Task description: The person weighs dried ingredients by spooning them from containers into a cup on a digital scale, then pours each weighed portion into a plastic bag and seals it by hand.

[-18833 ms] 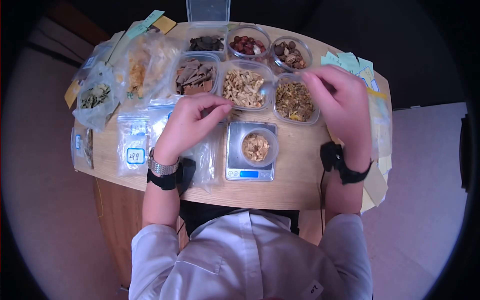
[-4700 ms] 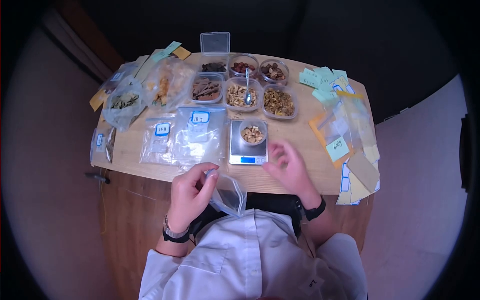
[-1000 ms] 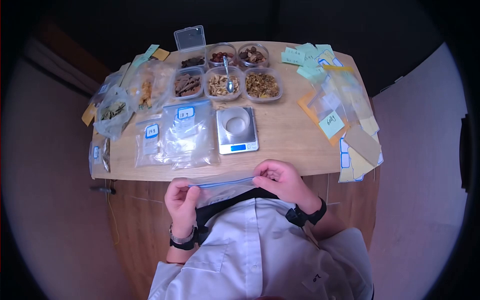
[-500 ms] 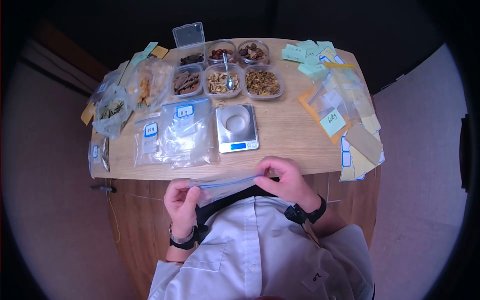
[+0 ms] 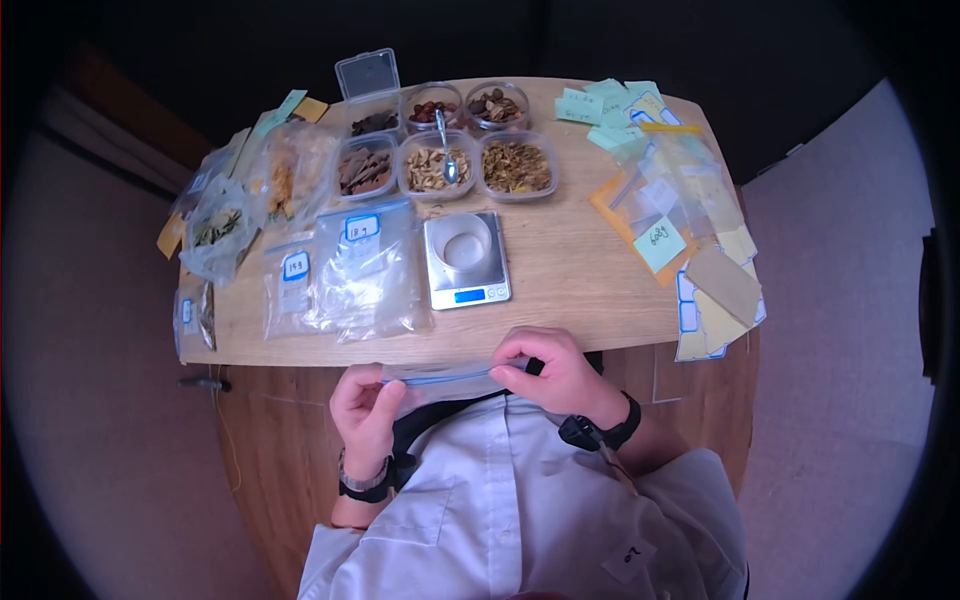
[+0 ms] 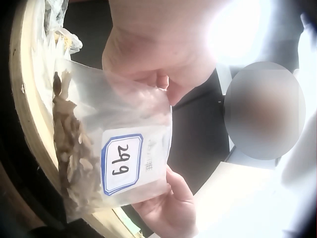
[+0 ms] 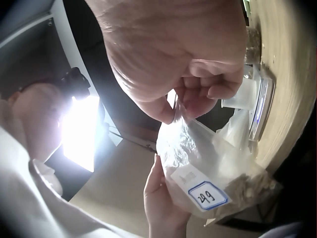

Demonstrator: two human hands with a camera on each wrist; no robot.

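Both hands hold a clear zip bag (image 5: 445, 388) by its blue zip line, in front of the table edge. My left hand (image 5: 368, 408) pinches one end between thumb and fingers, my right hand (image 5: 555, 372) the other. In the left wrist view, pale brown dried slices (image 6: 77, 163) lie in the bottom of the bag, and its label (image 6: 121, 163) reads 29 g. A small plastic cup (image 5: 488, 240) stands on the digital scale (image 5: 490, 292), its pale bottom showing. Beyond it, a metal spoon (image 5: 447, 160) rests on the box of pale slices (image 5: 425, 180).
Boxes of dried goods stand behind the scale, among them brown bark (image 5: 365, 175) and chopped herbs (image 5: 515, 165). Left of the scale lie labelled bags (image 5: 370, 280). Bags of dried goods (image 5: 285, 185) crowd the left end; envelopes (image 5: 725, 285) and green notes (image 5: 615, 100) the right.
The 29 g bag has gone from the table into both hands. The cup's slices are out of it, and slices lie in the bag. Lately the right hand has shifted slightly left.
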